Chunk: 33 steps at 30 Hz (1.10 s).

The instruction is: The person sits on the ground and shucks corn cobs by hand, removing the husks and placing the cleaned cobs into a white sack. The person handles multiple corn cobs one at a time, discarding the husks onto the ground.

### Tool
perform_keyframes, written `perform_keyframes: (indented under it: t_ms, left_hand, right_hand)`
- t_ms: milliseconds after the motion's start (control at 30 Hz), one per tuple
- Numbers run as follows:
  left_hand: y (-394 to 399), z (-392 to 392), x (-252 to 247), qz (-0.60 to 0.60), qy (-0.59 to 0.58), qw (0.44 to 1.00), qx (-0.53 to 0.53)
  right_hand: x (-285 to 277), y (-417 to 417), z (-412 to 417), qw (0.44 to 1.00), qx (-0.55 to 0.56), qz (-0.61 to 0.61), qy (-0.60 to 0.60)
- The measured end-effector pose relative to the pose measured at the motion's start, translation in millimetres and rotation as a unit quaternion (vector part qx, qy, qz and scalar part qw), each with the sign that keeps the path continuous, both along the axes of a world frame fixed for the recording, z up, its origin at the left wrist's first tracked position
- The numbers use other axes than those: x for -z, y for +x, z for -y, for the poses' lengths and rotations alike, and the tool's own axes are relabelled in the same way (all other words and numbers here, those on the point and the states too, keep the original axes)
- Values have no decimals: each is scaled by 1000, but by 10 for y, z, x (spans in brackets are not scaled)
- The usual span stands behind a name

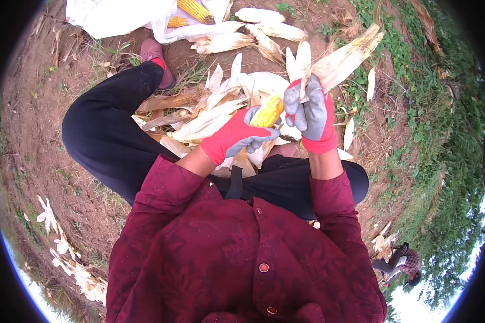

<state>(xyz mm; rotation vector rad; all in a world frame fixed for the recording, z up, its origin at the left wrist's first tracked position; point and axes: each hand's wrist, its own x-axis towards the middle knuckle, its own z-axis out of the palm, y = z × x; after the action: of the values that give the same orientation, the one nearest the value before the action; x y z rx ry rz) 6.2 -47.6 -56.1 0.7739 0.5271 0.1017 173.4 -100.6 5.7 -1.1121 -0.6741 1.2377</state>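
Both hands wear red work gloves with grey coated palms and fingers. My left hand (244, 135) is closed around a yellow ear of corn (268, 112), whose kernels show between thumb and fingers. To its right, my right hand (310, 109) grips pale dry corn husks (341, 60), which fan up and out from the fist. Whether those husks are still joined to the ear cannot be told. Beneath the hands, between the legs, lies a heap of loose husks (210, 117).
At the top left, a white plastic sack (121, 18) lies by husked ears of corn (196, 11). Several ears in their husks (222, 42) rest on the soil beyond the heap. Green plants (432, 101) border the right side. Another person (408, 260) is far off at the lower right.
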Motion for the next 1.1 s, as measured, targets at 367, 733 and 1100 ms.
perform_keyframes:
  t_ms: [367,733,1100]
  left_hand:
    - [-103,-267,-130,157,-100,960,-207]
    - [-321,-747,-193,-44,138,912,-384]
    - [-145,-210,227,-139,538,831,22]
  right_hand:
    - [308,258,-6,968,166,-177,-64]
    - [678,-282,-40,947,-153,127,-253]
    - [1837,308,-48,918,180,-233,-265]
